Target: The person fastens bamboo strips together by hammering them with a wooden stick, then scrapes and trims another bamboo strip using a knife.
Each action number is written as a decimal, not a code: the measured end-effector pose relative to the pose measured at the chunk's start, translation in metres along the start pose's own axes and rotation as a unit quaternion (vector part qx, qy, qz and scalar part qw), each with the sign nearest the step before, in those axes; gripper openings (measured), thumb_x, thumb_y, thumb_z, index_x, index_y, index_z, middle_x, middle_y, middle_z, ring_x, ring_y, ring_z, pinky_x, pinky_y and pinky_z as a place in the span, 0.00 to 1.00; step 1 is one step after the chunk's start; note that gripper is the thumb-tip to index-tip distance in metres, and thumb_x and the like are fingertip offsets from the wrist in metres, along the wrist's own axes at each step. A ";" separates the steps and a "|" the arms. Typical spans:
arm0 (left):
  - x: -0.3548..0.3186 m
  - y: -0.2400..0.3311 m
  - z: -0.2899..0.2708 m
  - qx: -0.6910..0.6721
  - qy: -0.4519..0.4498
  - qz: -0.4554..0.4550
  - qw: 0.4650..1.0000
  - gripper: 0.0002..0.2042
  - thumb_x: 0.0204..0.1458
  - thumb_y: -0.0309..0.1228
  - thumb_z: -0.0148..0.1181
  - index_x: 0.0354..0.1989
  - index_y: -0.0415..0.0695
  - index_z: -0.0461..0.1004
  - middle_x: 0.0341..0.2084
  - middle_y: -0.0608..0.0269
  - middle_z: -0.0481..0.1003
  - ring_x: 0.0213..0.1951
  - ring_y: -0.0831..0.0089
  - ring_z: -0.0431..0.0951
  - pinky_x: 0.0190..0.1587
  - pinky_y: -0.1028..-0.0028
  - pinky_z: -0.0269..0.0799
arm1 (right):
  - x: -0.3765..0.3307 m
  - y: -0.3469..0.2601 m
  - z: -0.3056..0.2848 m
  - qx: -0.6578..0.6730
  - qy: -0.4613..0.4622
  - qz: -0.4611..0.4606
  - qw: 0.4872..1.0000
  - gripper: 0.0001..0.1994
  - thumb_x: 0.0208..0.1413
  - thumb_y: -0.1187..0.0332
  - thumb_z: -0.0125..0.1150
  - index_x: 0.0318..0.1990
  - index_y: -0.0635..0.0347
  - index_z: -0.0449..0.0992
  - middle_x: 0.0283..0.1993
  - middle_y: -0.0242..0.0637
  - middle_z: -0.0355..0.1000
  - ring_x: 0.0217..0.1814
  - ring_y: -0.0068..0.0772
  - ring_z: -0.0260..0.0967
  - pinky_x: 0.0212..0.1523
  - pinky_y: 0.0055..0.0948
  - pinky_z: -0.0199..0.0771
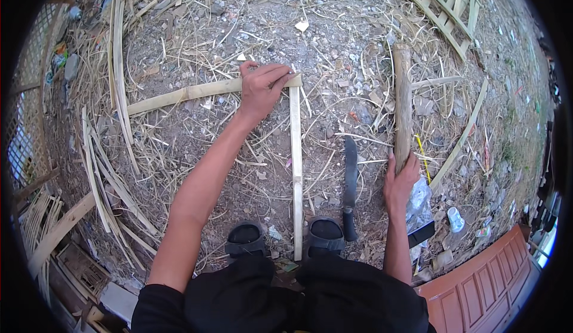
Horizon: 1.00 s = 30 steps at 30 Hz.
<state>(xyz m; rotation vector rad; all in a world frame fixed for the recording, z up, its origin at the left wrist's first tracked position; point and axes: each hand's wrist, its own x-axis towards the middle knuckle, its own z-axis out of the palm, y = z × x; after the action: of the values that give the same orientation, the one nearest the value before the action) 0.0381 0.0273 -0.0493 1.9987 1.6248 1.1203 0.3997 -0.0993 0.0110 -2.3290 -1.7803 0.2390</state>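
Sandalled feet (286, 237), hands on bamboo strips (239, 87)

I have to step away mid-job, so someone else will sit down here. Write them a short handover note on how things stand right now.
Left hand: pressed flat on the crossing where the horizontal bamboo strip meets the upright strip, forming an L on the dirt.
Right hand: grip closed around the lower end of the thick wooden stick, which lies on the ground.
The big knife lies untouched between the upright strip and the stick, handle by the right sandal.
Done: two strips laid square. Nothing visibly fastens the corner.
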 end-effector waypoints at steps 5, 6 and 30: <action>0.003 0.003 -0.001 -0.009 -0.011 -0.006 1.000 0.05 0.55 0.30 0.66 0.39 0.49 0.85 0.37 0.69 0.84 0.38 0.76 0.81 0.55 0.65 0.52 | 0.001 0.003 0.000 -0.003 0.010 -0.007 1.000 0.25 0.64 0.57 0.60 0.59 0.69 0.66 0.54 0.56 0.67 0.56 0.59 0.66 0.58 0.52 0.59; 0.002 0.003 -0.001 -0.008 -0.009 -0.006 1.000 0.05 0.55 0.30 0.66 0.39 0.49 0.85 0.37 0.69 0.84 0.38 0.76 0.81 0.55 0.65 0.52 | 0.000 0.002 0.000 -0.001 0.011 -0.010 1.000 0.25 0.64 0.57 0.60 0.59 0.69 0.66 0.54 0.56 0.67 0.56 0.59 0.66 0.58 0.52 0.59; 0.001 0.001 0.007 0.027 0.041 0.071 0.996 0.04 0.52 0.29 0.68 0.36 0.47 0.83 0.35 0.69 0.84 0.38 0.75 0.82 0.50 0.66 0.55 | -0.010 -0.031 -0.045 0.064 -0.030 0.004 0.997 0.24 0.66 0.61 0.57 0.59 0.74 0.65 0.49 0.62 0.69 0.50 0.64 0.69 0.53 0.50 0.68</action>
<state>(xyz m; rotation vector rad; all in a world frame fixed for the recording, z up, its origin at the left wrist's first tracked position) 0.0439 0.0297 -0.0525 2.1595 1.5895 1.2354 0.3796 -0.1041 0.0620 -2.2619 -1.7288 0.4153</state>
